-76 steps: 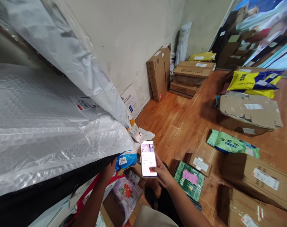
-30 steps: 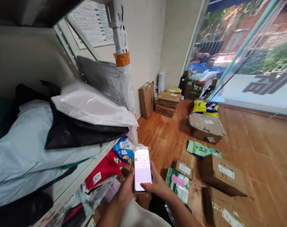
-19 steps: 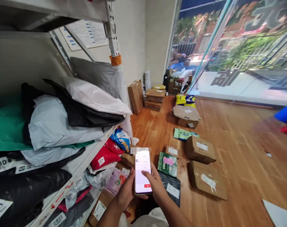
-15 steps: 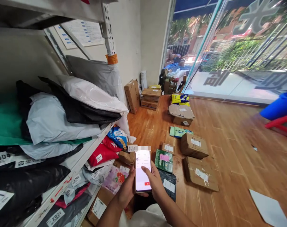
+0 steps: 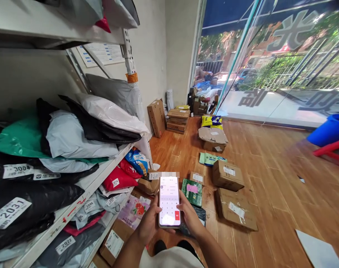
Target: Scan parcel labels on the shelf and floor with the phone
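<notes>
A lit smartphone (image 5: pixel 168 199) is held upright in front of me, its screen showing a number keypad and a red button. My left hand (image 5: pixel 149 219) wraps the phone's left side, with the thumb at the edge of the screen. On the other side, my right hand (image 5: pixel 190 216) grips the phone, its thumb over the screen's right edge by the keypad. Past the phone on the floor lie a green box (image 5: pixel 192 191) with a pink label and a dark parcel (image 5: pixel 199 216), partly hidden by my right hand.
To the left, a white shelf (image 5: pixel 74 208) bears bagged parcels with number labels, such as a black parcel (image 5: pixel 18 208). Cardboard boxes (image 5: pixel 236 210) line the floor ahead. A blue bin (image 5: pixel 327 130) and a red stool-like frame (image 5: pixel 331 147) are at far right.
The phone screen now shows a number keypad. My right thumb has moved from mid-screen to its right edge. The view has tilted slightly upward.
</notes>
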The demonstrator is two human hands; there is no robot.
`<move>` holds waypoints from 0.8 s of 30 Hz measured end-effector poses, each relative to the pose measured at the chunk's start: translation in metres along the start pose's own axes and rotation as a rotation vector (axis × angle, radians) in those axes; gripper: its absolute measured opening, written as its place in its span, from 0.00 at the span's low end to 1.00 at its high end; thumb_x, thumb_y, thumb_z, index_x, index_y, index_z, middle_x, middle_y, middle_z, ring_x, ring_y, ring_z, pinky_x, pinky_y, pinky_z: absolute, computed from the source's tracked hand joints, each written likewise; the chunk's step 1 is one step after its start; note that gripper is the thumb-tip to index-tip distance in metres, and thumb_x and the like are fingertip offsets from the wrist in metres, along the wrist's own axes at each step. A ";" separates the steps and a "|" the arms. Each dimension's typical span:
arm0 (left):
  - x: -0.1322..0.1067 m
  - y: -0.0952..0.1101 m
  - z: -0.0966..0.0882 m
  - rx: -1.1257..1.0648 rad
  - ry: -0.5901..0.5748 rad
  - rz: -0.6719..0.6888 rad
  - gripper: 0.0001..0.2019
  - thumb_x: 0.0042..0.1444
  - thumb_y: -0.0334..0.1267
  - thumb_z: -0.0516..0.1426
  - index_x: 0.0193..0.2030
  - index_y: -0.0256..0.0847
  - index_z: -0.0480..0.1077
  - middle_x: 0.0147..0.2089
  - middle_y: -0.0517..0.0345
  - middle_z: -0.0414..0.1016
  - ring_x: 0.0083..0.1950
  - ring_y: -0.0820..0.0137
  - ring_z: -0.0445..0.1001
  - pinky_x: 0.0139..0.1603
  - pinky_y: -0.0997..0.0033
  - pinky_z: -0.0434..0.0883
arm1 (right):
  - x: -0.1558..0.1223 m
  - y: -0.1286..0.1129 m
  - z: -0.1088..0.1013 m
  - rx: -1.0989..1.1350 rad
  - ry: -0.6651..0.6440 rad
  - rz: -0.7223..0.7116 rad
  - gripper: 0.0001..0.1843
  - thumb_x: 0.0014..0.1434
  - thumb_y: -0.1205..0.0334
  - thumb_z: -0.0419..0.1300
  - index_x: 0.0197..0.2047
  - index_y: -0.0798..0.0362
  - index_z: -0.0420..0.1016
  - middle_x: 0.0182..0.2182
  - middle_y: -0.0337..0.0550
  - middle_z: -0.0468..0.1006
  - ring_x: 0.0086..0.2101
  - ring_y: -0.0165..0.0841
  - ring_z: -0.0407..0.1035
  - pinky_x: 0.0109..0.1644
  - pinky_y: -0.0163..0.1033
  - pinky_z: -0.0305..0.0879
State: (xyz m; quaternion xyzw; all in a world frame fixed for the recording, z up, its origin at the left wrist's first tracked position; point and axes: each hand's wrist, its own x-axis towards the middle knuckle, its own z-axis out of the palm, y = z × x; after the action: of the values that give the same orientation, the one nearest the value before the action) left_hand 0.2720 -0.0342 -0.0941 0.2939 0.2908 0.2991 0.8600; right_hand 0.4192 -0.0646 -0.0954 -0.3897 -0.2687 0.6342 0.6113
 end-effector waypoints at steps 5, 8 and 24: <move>-0.002 -0.020 0.034 0.027 -0.006 0.006 0.44 0.48 0.40 0.56 0.69 0.54 0.35 0.59 0.52 0.67 0.52 0.57 0.71 0.41 0.62 0.75 | -0.021 -0.010 -0.032 -0.030 -0.029 -0.009 0.27 0.42 0.61 0.58 0.50 0.47 0.70 0.44 0.40 0.78 0.47 0.46 0.68 0.51 0.48 0.61; 0.000 -0.042 0.060 0.029 0.008 0.044 0.43 0.49 0.39 0.56 0.69 0.52 0.37 0.58 0.51 0.68 0.50 0.57 0.72 0.40 0.64 0.75 | -0.041 -0.023 -0.057 -0.033 -0.063 0.002 0.31 0.43 0.62 0.56 0.54 0.47 0.67 0.47 0.41 0.77 0.47 0.46 0.67 0.50 0.48 0.61; 0.000 -0.178 0.184 -0.002 -0.064 0.094 0.42 0.49 0.40 0.53 0.69 0.48 0.37 0.58 0.49 0.67 0.50 0.57 0.71 0.38 0.63 0.75 | -0.161 -0.093 -0.181 -0.084 -0.119 0.017 0.34 0.41 0.67 0.57 0.55 0.47 0.65 0.44 0.38 0.77 0.43 0.41 0.67 0.43 0.40 0.60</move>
State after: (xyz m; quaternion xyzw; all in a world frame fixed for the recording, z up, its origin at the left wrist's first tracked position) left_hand 0.4577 -0.2104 -0.0938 0.3158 0.2489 0.3299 0.8541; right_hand 0.6129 -0.2379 -0.0929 -0.3789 -0.3276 0.6498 0.5717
